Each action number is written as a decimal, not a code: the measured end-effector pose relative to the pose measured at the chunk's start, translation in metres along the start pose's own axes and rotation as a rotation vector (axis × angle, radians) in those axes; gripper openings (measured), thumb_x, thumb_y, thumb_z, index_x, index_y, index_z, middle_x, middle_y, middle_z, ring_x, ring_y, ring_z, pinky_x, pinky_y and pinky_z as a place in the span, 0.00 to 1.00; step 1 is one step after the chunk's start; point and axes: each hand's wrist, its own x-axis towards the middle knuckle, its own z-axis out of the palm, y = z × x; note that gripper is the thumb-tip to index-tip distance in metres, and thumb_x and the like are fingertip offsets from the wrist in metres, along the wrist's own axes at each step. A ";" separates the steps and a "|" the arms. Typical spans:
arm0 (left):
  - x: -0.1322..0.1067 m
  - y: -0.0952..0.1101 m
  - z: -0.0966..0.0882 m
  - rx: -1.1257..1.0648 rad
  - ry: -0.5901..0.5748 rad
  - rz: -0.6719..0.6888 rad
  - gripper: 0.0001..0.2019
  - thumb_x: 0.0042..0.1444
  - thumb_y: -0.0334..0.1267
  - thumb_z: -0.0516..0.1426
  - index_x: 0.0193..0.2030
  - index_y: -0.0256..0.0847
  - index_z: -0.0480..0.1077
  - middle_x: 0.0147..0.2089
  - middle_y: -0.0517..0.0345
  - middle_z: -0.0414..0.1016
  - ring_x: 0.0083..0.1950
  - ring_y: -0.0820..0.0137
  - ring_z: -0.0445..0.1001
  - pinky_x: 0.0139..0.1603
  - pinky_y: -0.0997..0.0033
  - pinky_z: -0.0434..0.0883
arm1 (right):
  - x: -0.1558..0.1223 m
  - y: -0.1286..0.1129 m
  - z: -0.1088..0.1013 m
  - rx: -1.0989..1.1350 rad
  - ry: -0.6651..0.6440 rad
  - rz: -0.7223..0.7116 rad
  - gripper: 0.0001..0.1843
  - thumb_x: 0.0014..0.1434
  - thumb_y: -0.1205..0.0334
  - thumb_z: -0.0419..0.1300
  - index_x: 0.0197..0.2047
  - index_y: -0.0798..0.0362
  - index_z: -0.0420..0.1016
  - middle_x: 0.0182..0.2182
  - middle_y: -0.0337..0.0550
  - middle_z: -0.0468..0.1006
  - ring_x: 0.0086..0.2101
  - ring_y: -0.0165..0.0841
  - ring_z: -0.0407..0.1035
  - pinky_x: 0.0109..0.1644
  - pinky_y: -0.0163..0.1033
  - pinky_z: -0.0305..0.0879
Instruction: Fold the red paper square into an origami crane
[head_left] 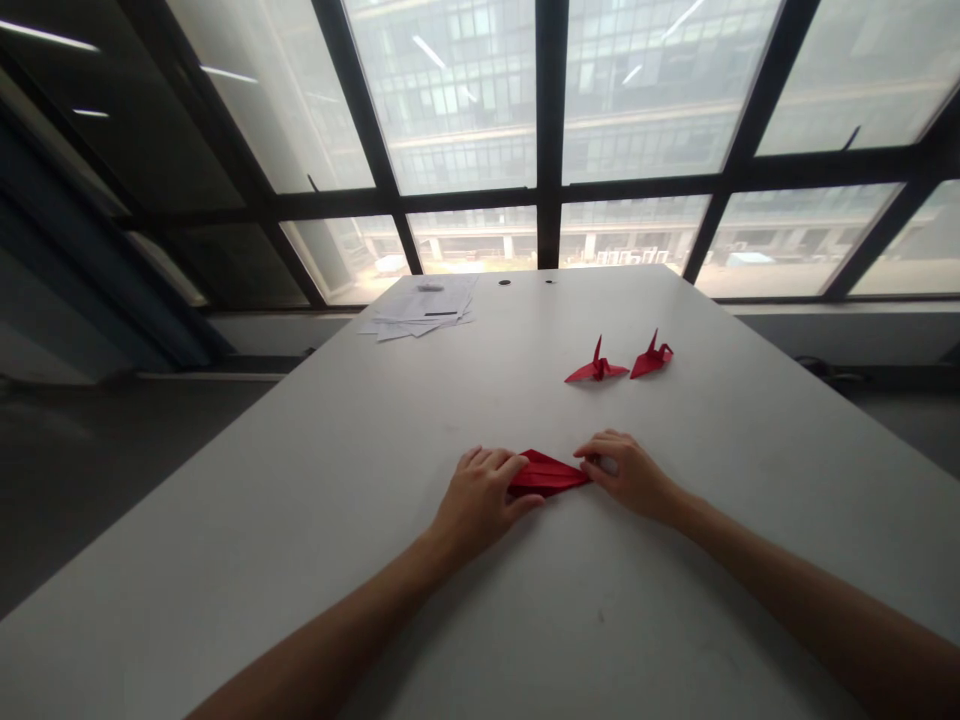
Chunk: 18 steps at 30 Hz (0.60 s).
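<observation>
A folded piece of red origami paper point(550, 474) lies flat on the white table, its narrow point toward the right. Its left end is covered by my left hand point(482, 494), whose fingers lie across the far edge while the thumb rests along the near edge. At the pointed right tip, my right hand point(624, 474) has its thumb against the paper and its fingers curled close by. Whether the tip is pinched between thumb and finger is partly hidden. Beyond my hands stand two finished red paper cranes, a left crane point(598, 368) and a right crane point(652, 358).
Several loose white sheets point(420, 305) are spread at the table's far left, with a small pale object on top. Two dark round holes are near the far edge of the white table point(337, 480). Large framed windows point(465, 100) rise behind it.
</observation>
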 end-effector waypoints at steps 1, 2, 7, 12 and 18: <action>0.000 -0.001 0.001 0.012 -0.005 0.004 0.14 0.59 0.50 0.62 0.47 0.46 0.75 0.47 0.53 0.78 0.49 0.59 0.74 0.63 0.50 0.59 | 0.000 0.000 0.000 0.008 -0.005 0.004 0.06 0.61 0.67 0.61 0.39 0.49 0.79 0.32 0.41 0.80 0.36 0.36 0.71 0.46 0.44 0.66; 0.000 -0.002 0.002 0.015 -0.013 0.008 0.09 0.61 0.46 0.61 0.45 0.47 0.76 0.47 0.54 0.78 0.49 0.61 0.74 0.64 0.50 0.57 | 0.000 -0.001 0.000 0.015 -0.005 0.008 0.06 0.61 0.66 0.61 0.38 0.49 0.79 0.31 0.41 0.80 0.36 0.36 0.71 0.46 0.44 0.66; 0.000 -0.011 0.004 -0.038 -0.029 0.014 0.08 0.65 0.37 0.57 0.43 0.50 0.79 0.48 0.59 0.79 0.48 0.65 0.75 0.64 0.51 0.56 | 0.000 -0.003 -0.002 0.096 0.066 0.041 0.12 0.64 0.69 0.54 0.43 0.50 0.78 0.32 0.42 0.79 0.36 0.36 0.72 0.45 0.44 0.67; 0.001 -0.012 0.005 -0.086 0.017 -0.001 0.08 0.64 0.37 0.58 0.40 0.49 0.81 0.46 0.57 0.80 0.45 0.65 0.75 0.57 0.59 0.64 | -0.001 -0.016 -0.005 0.181 0.052 -0.034 0.08 0.65 0.63 0.58 0.46 0.50 0.77 0.37 0.44 0.78 0.39 0.37 0.72 0.48 0.44 0.68; 0.002 -0.012 0.005 -0.137 0.038 -0.024 0.08 0.64 0.37 0.59 0.40 0.50 0.81 0.45 0.59 0.80 0.44 0.66 0.75 0.52 0.64 0.66 | -0.003 -0.020 0.002 0.117 0.007 -0.108 0.03 0.63 0.64 0.63 0.36 0.49 0.77 0.33 0.42 0.78 0.37 0.36 0.70 0.47 0.43 0.66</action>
